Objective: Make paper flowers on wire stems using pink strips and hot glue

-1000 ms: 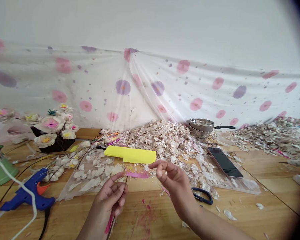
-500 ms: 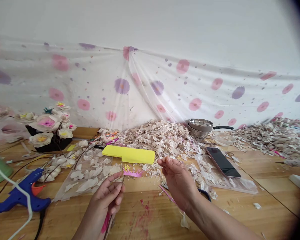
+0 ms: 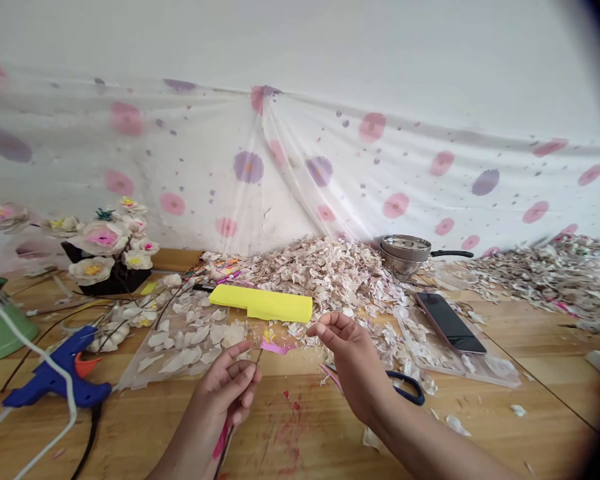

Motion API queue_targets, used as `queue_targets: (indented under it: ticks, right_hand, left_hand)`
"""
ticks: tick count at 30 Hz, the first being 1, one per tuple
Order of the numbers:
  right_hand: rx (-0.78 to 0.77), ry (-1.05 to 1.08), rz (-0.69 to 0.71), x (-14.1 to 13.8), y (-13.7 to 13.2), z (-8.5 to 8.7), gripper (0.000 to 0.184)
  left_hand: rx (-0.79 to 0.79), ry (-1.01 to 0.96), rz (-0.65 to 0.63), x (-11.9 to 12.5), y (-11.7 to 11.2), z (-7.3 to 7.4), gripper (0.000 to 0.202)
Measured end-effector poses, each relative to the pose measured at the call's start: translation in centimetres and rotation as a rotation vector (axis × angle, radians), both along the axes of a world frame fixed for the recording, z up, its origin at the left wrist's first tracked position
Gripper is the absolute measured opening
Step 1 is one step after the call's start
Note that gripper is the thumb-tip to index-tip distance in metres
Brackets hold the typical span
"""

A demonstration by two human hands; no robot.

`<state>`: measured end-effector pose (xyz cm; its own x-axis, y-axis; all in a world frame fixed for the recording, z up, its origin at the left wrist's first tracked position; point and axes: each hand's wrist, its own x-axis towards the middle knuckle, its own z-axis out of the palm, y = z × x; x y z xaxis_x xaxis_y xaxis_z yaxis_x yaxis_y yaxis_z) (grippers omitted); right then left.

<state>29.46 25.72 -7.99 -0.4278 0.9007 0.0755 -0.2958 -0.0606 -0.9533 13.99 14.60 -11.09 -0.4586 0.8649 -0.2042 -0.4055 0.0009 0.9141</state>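
My left hand [image 3: 233, 387] is closed, pinching a thin brown stem [image 3: 223, 457] that runs down below the palm. At the fingertips, a pink fringed strip [image 3: 279, 347] and a tuft of yellow fringe [image 3: 269, 335] show near the stem's upper end; whether they are joined to it I cannot tell. A bright pink piece [image 3: 222, 441] shows under the left wrist. My right hand [image 3: 353, 360] is raised to the right, thumb and forefinger pressed together; anything between them is too small to make out. Scissors [image 3: 410, 388] with dark blue handles lie partly behind it.
Folded yellow paper [image 3: 263, 303] lies behind the hands, before a heap of pale petals [image 3: 325, 267]. A blue glue gun [image 3: 60, 373] with a cable is at left, near finished flowers [image 3: 100, 243]. A phone [image 3: 450, 323] and metal bowls [image 3: 405, 252] are at right.
My left hand has moved slightly right, and the pink strip and yellow tuft have shifted right with it. My right hand has come a little left, closer to them. The view has shifted slightly.
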Motion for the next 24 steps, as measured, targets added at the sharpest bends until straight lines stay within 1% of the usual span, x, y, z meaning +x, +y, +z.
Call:
queue_targets:
  ticks: [2,4,8,10,11,14,17,20,24]
  right_hand:
    - [0.051,-0.055,-0.009,0.0,-0.3,0.2,0.028]
    - [0.100,-0.118,0.002,0.0,-0.6,0.0,0.036]
    - [0.223,-0.228,0.047,-0.4,-1.3,-1.6,0.077]
    - [0.261,-0.244,0.047,-0.7,-1.5,-2.6,0.091]
    - [0.259,-0.243,0.051,-0.9,-1.5,-2.9,0.095]
    - [0.196,-0.224,0.068,-1.1,-1.7,-2.9,0.095]
    - [0.107,-0.213,0.089,-1.1,-2.0,-1.9,0.092]
    - [0.022,-0.232,0.111,-1.0,-2.4,-1.0,0.088]
    - [-0.024,-0.228,0.122,-1.0,-2.7,-0.8,0.080]
  left_hand:
    - [0.007,0.029,-0.020,0.2,0.0,-0.1,0.059]
    - [0.007,0.060,-0.028,0.3,0.0,-0.2,0.062]
    - [0.022,0.118,-0.036,0.5,-0.1,-0.5,0.064]
    - [0.027,0.135,-0.057,0.7,-0.2,-0.6,0.063]
    - [0.027,0.136,-0.072,0.8,-0.2,-0.6,0.063]
    - [0.021,0.132,-0.100,0.9,-0.4,-0.4,0.063]
    - [0.013,0.150,-0.113,1.0,-0.4,-0.4,0.066]
    - [0.012,0.172,-0.118,1.0,-0.3,-0.7,0.068]
    - [0.038,0.184,-0.105,0.8,-0.3,-1.2,0.067]
